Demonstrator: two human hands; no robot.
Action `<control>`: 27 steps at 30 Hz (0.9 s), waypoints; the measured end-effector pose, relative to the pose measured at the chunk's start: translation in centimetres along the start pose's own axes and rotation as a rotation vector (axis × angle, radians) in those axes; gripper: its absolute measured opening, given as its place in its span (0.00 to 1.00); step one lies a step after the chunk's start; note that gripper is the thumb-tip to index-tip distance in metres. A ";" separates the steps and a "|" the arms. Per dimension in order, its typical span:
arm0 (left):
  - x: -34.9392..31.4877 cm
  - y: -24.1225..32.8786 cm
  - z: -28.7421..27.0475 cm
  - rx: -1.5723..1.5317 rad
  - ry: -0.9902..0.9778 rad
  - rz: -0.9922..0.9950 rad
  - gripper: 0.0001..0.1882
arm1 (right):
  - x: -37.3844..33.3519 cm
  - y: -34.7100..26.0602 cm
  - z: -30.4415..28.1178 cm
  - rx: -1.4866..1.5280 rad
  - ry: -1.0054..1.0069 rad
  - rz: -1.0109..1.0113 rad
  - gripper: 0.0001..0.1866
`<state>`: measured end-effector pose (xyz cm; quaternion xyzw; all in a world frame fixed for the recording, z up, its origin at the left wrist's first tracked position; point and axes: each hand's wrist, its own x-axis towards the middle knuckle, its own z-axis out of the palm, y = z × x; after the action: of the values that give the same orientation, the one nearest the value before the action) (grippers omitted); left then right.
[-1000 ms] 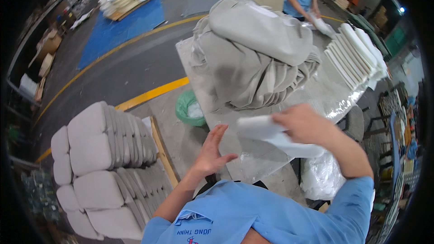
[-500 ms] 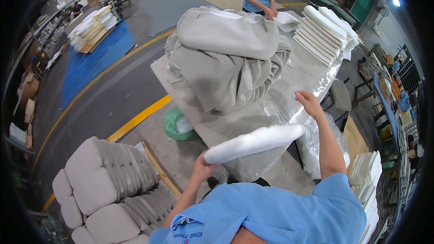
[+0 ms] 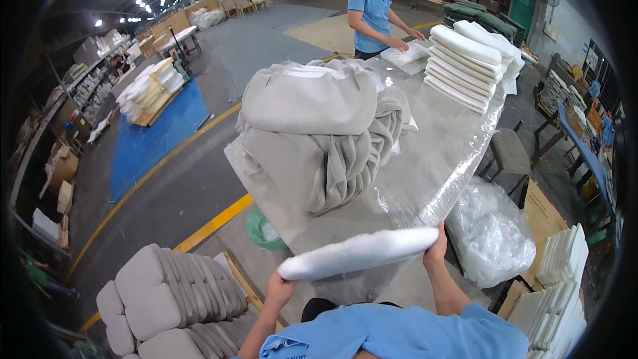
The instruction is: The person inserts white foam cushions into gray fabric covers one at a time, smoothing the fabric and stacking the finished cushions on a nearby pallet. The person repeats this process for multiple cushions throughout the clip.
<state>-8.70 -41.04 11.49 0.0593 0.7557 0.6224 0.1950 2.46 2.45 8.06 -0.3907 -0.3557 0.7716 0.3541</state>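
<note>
A long white cushion pad [image 3: 359, 254] spans the space between my hands, in front of my body and at the near end of the table. My left hand [image 3: 279, 287] grips its left end. At the opposite end, my right hand [image 3: 436, 246] is closed on the edge. Beyond the pad, a tall heap of grey fabric covers [image 3: 309, 103] lies on the plastic-wrapped table [image 3: 425, 166].
Finished-looking grey cushions [image 3: 173, 286] are stacked at lower left, near a green bag [image 3: 260, 231]. A clear plastic bag [image 3: 492, 236] and white pads [image 3: 551, 286] stand right. Across the table, a co-worker [image 3: 372, 16] handles white material beside stacked pads [image 3: 462, 70].
My right hand has come down from above the table and taken hold of the pad's right end. The view has tilted up, and the co-worker's hands have moved apart.
</note>
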 end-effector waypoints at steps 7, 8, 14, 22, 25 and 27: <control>-0.6 -1.3 -1.0 -0.100 -0.017 -0.080 0.26 | -6.5 -0.6 -5.1 -0.062 -0.063 0.058 0.22; -0.2 -1.5 -0.7 -0.146 -0.056 -0.111 0.27 | -6.6 -0.3 -5.9 -0.039 -0.033 0.086 0.22; 0.4 1.1 -5.0 0.593 -0.005 0.000 0.34 | -4.5 -2.0 -8.6 -0.204 -0.276 0.222 0.20; -1.1 7.8 3.7 0.959 -0.501 0.459 0.37 | 4.4 -7.6 3.1 -0.927 -0.727 -0.063 0.14; -2.0 7.6 3.5 1.086 -0.479 0.313 0.37 | 5.1 -7.8 16.6 -0.846 -0.791 -0.360 0.17; -1.6 7.3 3.6 1.076 -0.469 0.392 0.37 | 6.5 -9.5 22.8 -0.829 -0.700 -0.530 0.23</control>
<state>-7.02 -36.68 18.31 0.4222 0.8758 0.1487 0.1807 -17.38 6.38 23.71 -0.1172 -0.8075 0.5369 0.2144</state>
